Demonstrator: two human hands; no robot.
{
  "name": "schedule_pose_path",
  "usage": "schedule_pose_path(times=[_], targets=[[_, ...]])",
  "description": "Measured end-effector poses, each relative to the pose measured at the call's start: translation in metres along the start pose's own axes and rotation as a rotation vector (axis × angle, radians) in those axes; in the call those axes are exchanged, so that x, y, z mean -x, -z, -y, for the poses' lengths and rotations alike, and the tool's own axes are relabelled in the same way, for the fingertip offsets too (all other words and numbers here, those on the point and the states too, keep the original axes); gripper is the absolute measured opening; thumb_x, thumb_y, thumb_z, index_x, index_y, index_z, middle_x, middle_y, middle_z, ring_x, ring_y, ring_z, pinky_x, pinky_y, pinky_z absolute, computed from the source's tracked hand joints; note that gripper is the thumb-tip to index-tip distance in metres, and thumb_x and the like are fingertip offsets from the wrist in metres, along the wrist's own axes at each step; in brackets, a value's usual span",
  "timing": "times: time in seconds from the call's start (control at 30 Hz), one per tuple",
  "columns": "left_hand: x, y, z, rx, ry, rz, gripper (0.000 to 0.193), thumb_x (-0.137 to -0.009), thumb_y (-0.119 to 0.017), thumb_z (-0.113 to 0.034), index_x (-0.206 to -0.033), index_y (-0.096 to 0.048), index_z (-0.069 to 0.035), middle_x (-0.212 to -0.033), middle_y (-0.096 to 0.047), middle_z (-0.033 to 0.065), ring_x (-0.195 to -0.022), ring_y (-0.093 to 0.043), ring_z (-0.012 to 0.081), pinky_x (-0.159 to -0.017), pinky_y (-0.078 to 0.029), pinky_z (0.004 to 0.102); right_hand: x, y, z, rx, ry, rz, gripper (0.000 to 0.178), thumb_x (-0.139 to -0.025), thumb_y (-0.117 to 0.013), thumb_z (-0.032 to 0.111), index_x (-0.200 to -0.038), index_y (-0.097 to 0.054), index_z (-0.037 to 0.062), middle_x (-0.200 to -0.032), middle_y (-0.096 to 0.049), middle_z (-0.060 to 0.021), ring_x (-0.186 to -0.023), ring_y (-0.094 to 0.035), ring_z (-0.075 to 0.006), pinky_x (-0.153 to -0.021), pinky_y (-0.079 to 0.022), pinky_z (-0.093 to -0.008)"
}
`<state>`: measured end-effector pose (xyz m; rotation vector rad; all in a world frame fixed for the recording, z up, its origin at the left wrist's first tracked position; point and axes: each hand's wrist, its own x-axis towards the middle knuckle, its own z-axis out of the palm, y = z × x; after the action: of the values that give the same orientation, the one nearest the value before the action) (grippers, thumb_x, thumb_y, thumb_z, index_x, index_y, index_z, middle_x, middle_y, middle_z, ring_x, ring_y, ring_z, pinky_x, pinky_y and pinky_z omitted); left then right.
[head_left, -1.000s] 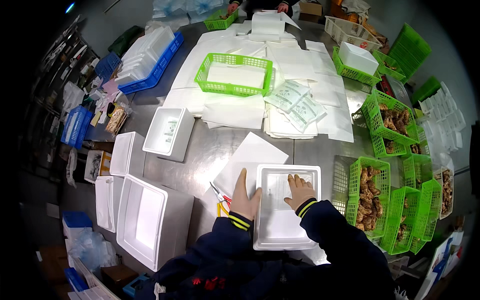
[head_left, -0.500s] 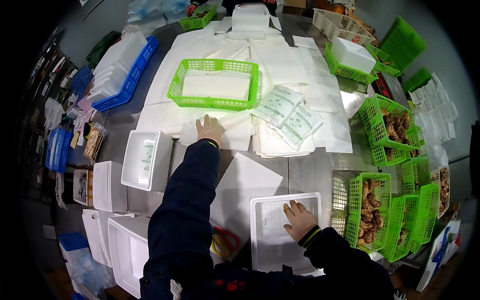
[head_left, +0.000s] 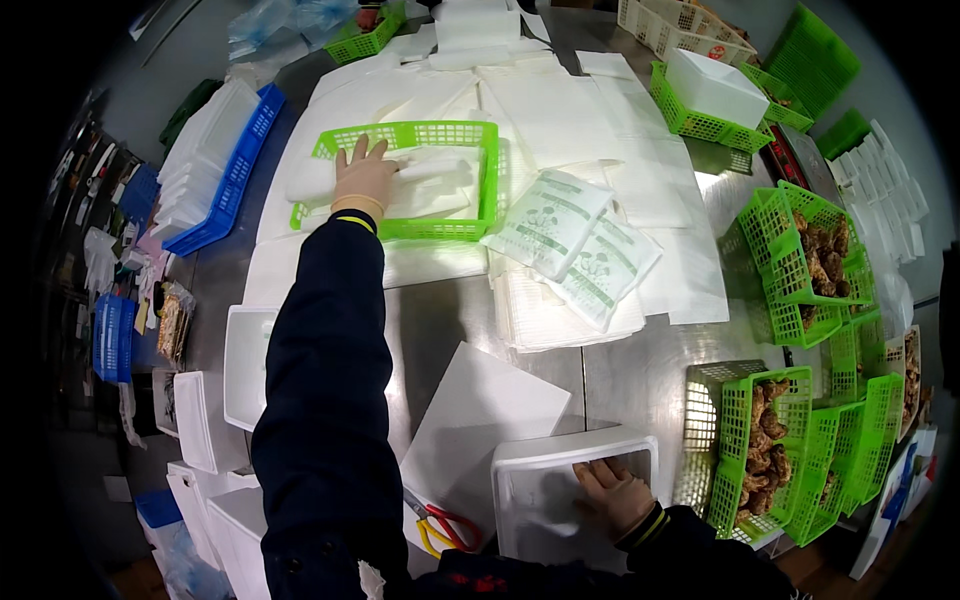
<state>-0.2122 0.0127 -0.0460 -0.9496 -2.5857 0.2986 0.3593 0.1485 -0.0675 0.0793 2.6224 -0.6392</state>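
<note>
My left hand (head_left: pixel 364 182) reaches over the bright green basket (head_left: pixel 440 232), its fingers bent over a white folded sheet (head_left: pixel 312 178). One end of that sheet juts past the basket's left side; the grip underneath is hidden. Close to my body, my right hand (head_left: pixel 618 497) is inside a white foam box (head_left: pixel 535 452), fingers stretched out along its inside and holding nothing that I can see. Two white packets with green print (head_left: pixel 552 222) rest on a stack of white sheets (head_left: pixel 560 328) right of the basket.
A flat white panel (head_left: pixel 480 400) and red-and-yellow scissors (head_left: pixel 445 528) lie left of the box. Green baskets of brown knobbly pieces (head_left: pixel 765 440) stand at the right. A blue crate (head_left: pixel 235 190) holds white lids at far left. Another person's hand (head_left: pixel 368 17) shows at the far edge.
My left hand has moved forward from the sheets before the basket onto the sheet in it, which now sticks out leftward. My right hand has moved deeper into the foam box, which has shifted.
</note>
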Motion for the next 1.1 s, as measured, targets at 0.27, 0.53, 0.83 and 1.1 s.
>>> schedule_pose_path(times=[0.27, 0.53, 0.83, 1.1], targets=[[-0.03, -0.024, 0.002, 0.127, -0.022, 0.061, 0.033, -0.093, -0.051, -0.007, -0.114, -0.073, -0.02, -0.104, -0.074, 0.0119, -0.104, -0.069, 0.0277, -0.12, -0.03, 0.0454, -0.001, -0.009, -0.002, -0.042, 0.005, -0.151, 0.057, -0.095, -0.062, 0.039, -0.143, -0.051, 0.0114, -0.142, -0.055, -0.02, -0.116, -0.063, -0.0472, -0.076, -0.059, -0.0519], [-0.007, 0.041, 0.021, 0.181, -0.138, -0.421, 0.019, -0.09, -0.053, -0.008, -0.101, -0.066, -0.015, -0.096, -0.073, 0.0115, -0.096, -0.069, 0.0297, -0.111, -0.044, 0.0444, -0.001, -0.002, -0.001, 0.053, 0.016, -0.117, 0.058, -0.098, -0.056, 0.039, -0.147, -0.047, 0.0086, -0.141, -0.057, -0.0207, -0.124, -0.059, -0.0448, -0.082, -0.059, -0.0488], [0.029, 0.069, 0.029, 0.389, 0.254, -0.274, 0.022, -0.092, -0.059, -0.013, -0.111, -0.071, -0.014, -0.098, -0.072, 0.0186, -0.093, -0.068, 0.0389, -0.083, -0.054, 0.0468, 0.001, -0.001, 0.006, 0.082, 0.041, -0.252, 0.047, -0.094, -0.062, 0.033, -0.134, -0.059, 0.0069, -0.133, -0.062, -0.0187, -0.117, -0.064, -0.0395, -0.083, -0.059, -0.0484], [0.121, 0.161, -0.135, 2.016, 0.371, 0.218, 0.043, -0.082, -0.076, -0.006, -0.122, -0.064, 0.003, -0.104, -0.073, 0.0086, -0.09, -0.067, 0.0165, -0.081, -0.055, 0.0299, -0.053, 0.135, 0.007, -0.596, 0.333, -0.72, 0.094, -0.082, -0.086, 0.022, -0.155, -0.032, -0.0004, -0.159, -0.035, -0.0243, -0.143, -0.042, -0.0377, -0.118, -0.036, -0.0454]])
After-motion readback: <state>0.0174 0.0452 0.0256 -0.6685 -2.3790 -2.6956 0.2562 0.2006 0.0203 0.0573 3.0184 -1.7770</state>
